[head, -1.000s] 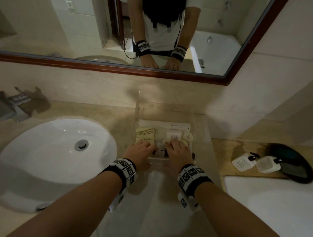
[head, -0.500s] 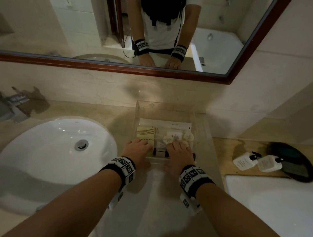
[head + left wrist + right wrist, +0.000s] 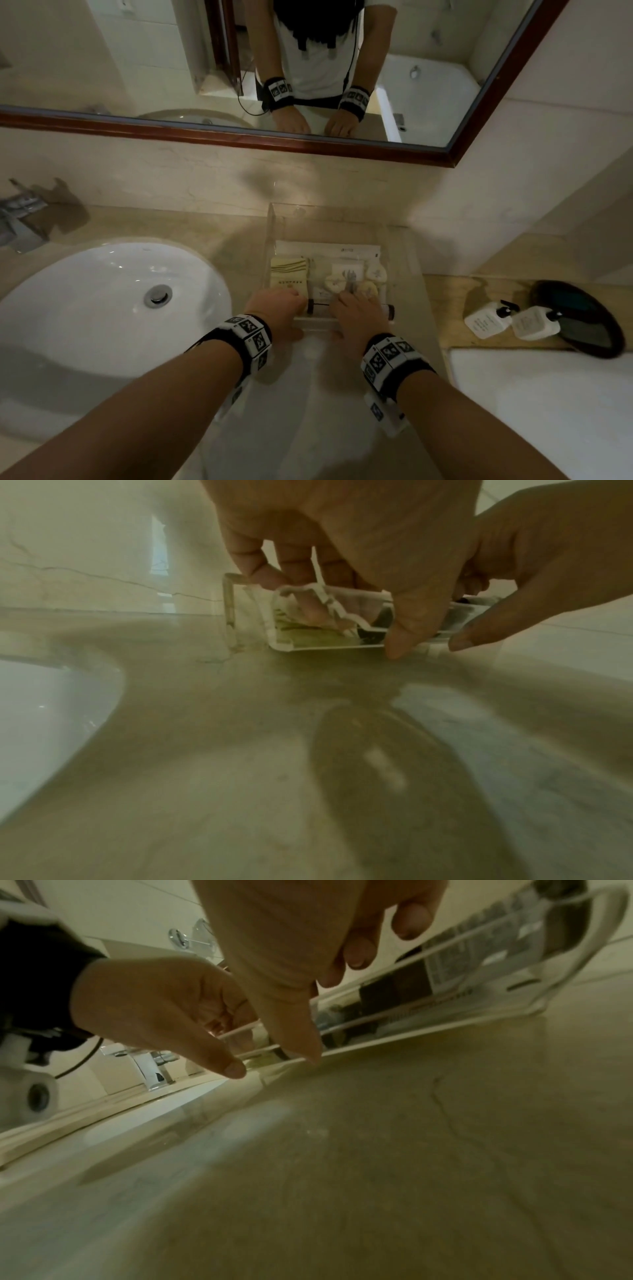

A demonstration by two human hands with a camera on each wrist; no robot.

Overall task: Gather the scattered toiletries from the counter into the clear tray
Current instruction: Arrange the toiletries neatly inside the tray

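Now both hands' fingers (image 3: 308, 607) curled over clear acrylic tray (image 3: 274, 219) rim, thumbs outside, on glossy marble counter (image 3: 308, 394)

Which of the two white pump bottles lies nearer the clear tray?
The left-hand pump bottle: it lies closer to the clear tray, wholly on the wooden board, while the other pump bottle lies beyond it, against the dark round dish.
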